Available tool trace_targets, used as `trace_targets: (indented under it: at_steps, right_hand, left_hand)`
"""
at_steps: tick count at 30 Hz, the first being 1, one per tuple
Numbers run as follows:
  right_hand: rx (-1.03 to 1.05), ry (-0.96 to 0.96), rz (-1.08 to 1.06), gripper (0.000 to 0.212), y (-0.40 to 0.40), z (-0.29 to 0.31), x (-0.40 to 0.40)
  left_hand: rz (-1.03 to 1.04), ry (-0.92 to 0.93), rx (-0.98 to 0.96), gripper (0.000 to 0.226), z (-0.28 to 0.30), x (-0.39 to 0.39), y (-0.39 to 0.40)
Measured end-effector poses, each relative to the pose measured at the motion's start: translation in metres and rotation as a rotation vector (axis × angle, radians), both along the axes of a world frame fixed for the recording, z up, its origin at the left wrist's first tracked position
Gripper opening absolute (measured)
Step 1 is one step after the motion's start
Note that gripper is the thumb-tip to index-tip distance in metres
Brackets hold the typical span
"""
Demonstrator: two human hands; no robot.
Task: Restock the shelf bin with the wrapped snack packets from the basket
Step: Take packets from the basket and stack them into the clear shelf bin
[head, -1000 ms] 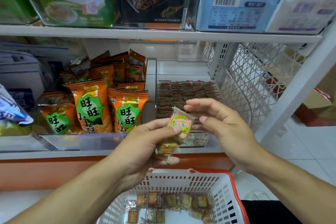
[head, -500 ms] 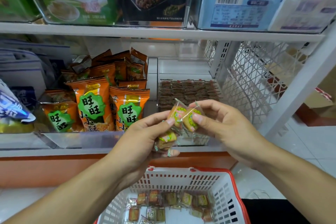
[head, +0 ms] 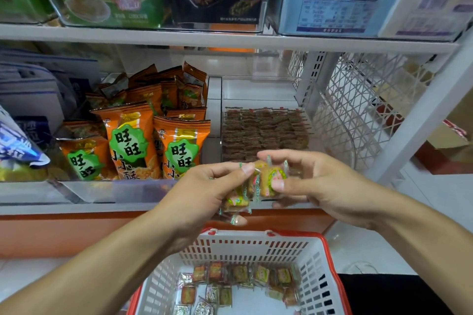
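Clear-wrapped packets [head: 271, 181] sit between both hands, in front of the shelf bin [head: 266, 133] and above the basket [head: 314, 273]. The left hand [head: 202, 194] grasps a small bunch of them with curled fingers. At 3 o'clock of it, the right hand [head: 317, 184] pinches one packet with thumb and fingers. More packets lie in the basket at 6 o'clock. Orange bags [head: 176, 146] stand at 9 o'clock of the bin.
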State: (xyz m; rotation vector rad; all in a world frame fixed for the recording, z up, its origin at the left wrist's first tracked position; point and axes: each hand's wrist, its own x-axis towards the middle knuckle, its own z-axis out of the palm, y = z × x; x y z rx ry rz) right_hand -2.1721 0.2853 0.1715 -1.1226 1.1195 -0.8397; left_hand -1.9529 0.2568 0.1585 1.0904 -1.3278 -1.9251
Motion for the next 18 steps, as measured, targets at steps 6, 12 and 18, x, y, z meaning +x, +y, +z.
trace_targets:
  at_steps: [6, 12, 18]
  right_hand:
    - [-0.033, 0.104, 0.04, 0.039, 0.004, 0.001, 0.008]
    - [0.121, -0.113, 0.031, 0.039, 0.002, 0.002, 0.01]
    - [0.03, -0.116, 0.006, 0.038, 0.001, 0.008, 0.005]
  left_hand:
    - [0.005, 0.024, -0.011, 0.046, -0.003, -0.005, 0.002]
    - [0.072, 0.028, -0.134, 0.06, -0.003, -0.005, 0.002]
    - [0.125, 0.037, 0.098, 0.062, 0.006, -0.003, -0.003]
